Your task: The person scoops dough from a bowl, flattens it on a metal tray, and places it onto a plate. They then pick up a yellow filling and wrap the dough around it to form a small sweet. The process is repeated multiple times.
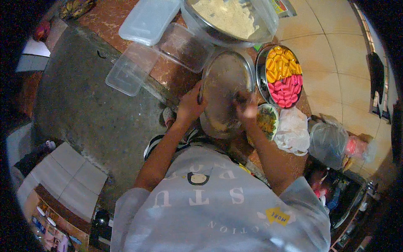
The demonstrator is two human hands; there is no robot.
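Note:
An oval metal tray with a dull, smeared surface lies in front of me, close to my body. My left hand grips its left rim, thumb over the edge and the other fingers mostly hidden underneath. Over the tray's right side is my right hand, fingers curled and smeared by motion; whether anything is in them I cannot make out. Just right of the tray stands another oval metal tray, filled with yellow pieces and pink pieces in separate halves.
A large metal bowl of pale powder stands beyond the tray. Clear plastic containers and a lid lie to its left, near the table edge. A patterned plate, a white plastic bag and a clear bag sit at right.

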